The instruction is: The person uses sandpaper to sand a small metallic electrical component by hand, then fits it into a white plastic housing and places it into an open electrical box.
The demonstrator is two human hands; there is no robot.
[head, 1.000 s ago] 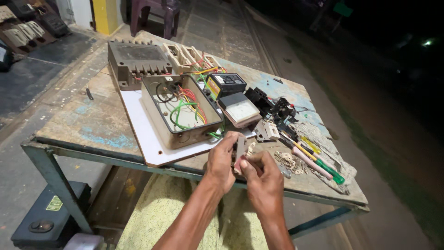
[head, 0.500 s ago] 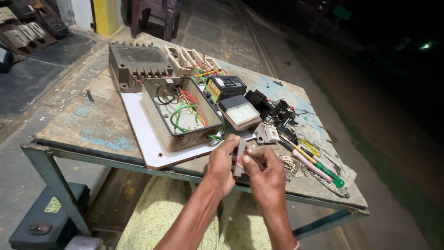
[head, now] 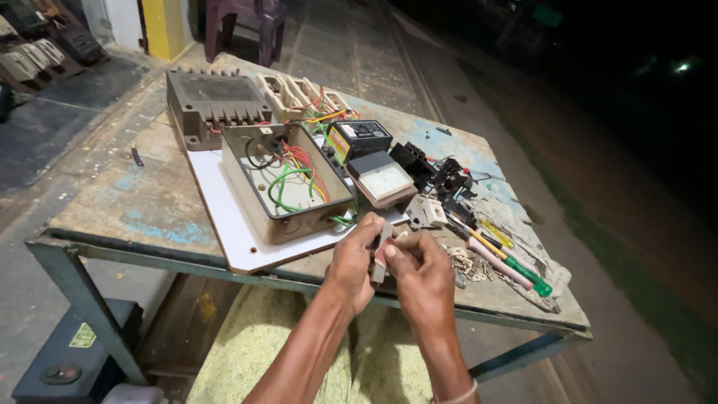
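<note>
Small grey electrical part (head: 379, 251), slim and upright, sits pinched between our two hands at the near edge of the workbench (head: 112, 202). Our left hand (head: 353, 262) curls around its left side, fingers closed on it, while our right hand (head: 420, 275) presses in from the right with thumb and fingertips closed against the same piece; what kind of fitting it is we cannot tell. Just beyond our left hand lies an open metal enclosure (head: 288, 187) full of green, red and yellow wires, resting on a white board (head: 232, 232). Farther out behind it stands a grey terminal block housing (head: 217, 105). Beyond our right hand lie a panel meter (head: 385, 182) and black components (head: 437, 172). To the right of our right hand, screwdrivers (head: 508, 262) with yellow, pink and green handles rest on a rag (head: 538, 243).
</note>
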